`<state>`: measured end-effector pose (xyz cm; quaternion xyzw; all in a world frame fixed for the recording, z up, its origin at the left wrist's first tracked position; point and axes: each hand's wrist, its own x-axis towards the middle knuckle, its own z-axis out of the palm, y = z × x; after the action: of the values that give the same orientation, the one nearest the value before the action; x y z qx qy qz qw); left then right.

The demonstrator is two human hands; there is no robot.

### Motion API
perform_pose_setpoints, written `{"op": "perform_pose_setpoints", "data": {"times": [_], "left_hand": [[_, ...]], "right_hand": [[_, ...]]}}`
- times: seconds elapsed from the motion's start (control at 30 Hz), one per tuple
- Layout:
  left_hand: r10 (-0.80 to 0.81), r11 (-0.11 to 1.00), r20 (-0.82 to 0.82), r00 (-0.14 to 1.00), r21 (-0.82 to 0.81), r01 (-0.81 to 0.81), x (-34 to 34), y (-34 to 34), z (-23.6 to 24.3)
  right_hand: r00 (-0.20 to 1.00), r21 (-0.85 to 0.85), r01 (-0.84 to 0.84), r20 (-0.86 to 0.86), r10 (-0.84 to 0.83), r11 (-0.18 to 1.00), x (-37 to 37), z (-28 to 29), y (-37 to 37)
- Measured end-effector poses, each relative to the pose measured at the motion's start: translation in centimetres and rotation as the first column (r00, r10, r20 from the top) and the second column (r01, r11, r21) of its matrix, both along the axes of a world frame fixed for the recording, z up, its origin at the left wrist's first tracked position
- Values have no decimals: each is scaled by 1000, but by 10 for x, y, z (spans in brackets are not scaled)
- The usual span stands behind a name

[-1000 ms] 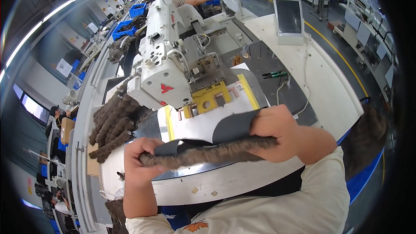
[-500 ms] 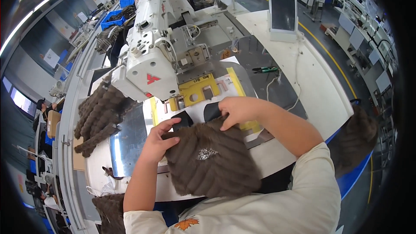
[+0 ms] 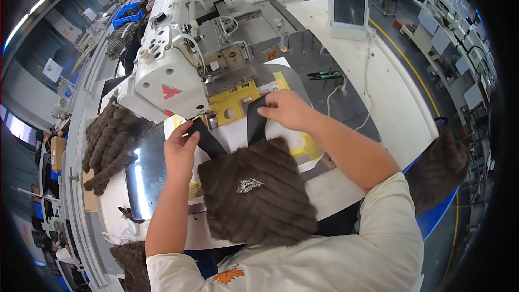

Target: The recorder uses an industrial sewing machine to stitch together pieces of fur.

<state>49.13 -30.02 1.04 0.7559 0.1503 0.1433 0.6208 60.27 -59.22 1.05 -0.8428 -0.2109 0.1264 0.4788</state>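
Observation:
A brown fur piece (image 3: 259, 213) with a small silvery patch in its middle lies at the front edge of the sewing machine's work plate. Two black fabric strips reach up from its far edge. My left hand (image 3: 180, 148) pinches the end of the left black strip (image 3: 210, 139) between thumb and fingers. The end of the right black strip (image 3: 256, 124) is gripped by my right hand (image 3: 291, 110). Both ends rest over a white sheet and beside the yellow template (image 3: 237, 96), under the head of the white sewing machine (image 3: 167, 78).
More brown fur pieces (image 3: 111, 143) lie left of the machine, and another fur piece (image 3: 440, 173) sits at the right. Green-handled snips (image 3: 324, 75) rest on the dark plate. A screen on a stand (image 3: 348, 8) stands at the back right.
Both hands have moved forward and upward in the picture, from the fur's edge to the strip ends. The black strips are now stretched out toward the machine.

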Motion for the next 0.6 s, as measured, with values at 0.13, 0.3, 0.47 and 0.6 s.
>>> {"op": "perform_pose_setpoints", "data": {"times": [0.13,0.3,0.47,0.6], "left_hand": [[106,972,-235,966,230,-51,-4,18,-10],[119,953,-278,953,303,-31,2,23,-8],[43,947,-268,962,317,46,26,25,-12],[12,980,17,1000,199,-15,41,22,-22]], "right_hand": [[973,-308,81,229,-8,948,11,-4,-15],[981,-441,157,170,-90,884,11,5,-12],[965,-383,172,250,-78,908,7,0,-9],[968,-363,143,245,-53,921,6,10,-9]]}}
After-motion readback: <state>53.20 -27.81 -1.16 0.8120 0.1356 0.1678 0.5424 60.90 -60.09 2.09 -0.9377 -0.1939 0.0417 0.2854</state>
